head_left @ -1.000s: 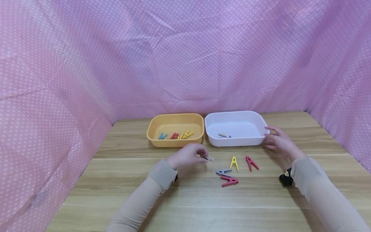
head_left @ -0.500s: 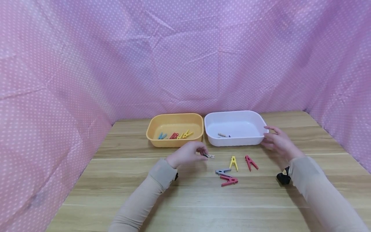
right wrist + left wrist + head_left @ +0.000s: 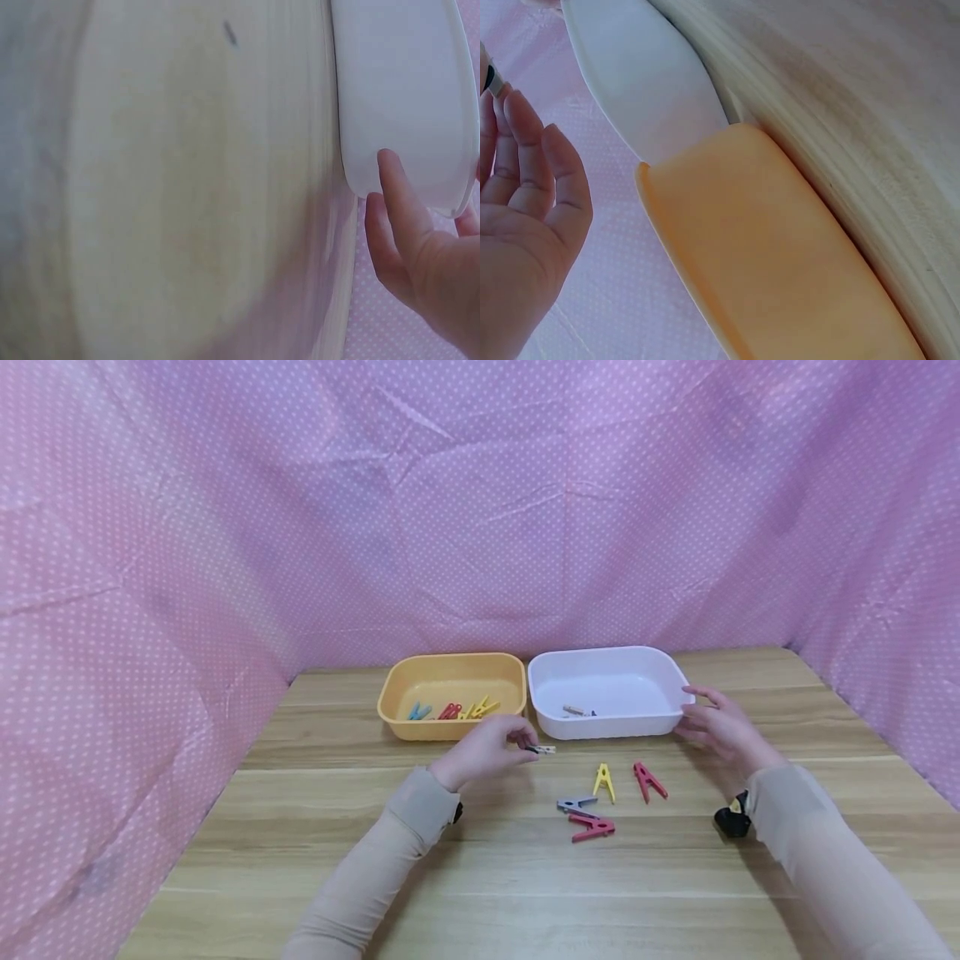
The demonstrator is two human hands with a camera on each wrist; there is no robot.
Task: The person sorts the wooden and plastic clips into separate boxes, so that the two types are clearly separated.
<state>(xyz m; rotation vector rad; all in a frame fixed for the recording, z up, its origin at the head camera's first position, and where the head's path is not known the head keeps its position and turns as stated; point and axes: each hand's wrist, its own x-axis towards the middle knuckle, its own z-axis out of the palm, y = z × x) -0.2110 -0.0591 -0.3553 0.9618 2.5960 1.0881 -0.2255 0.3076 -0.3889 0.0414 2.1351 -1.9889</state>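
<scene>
- Clothespin (image 3: 545, 749), pinched by left hand (image 3: 487, 749), grip narrow, at ten o'clock from loose yellow peg (image 3: 603, 775).
- Right hand (image 3: 722, 728), grip wide, apparently touching white tray (image 3: 611, 727) at three o'clock.

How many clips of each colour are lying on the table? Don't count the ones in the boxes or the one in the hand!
Red clips: 2
Yellow clip: 1
Grey clip: 1
Total: 4

Left fingers (image 3: 570, 176) curl in a pinch, right fingers (image 3: 403, 202) spread, forearms (image 3: 363, 881) stretched forward.
</scene>
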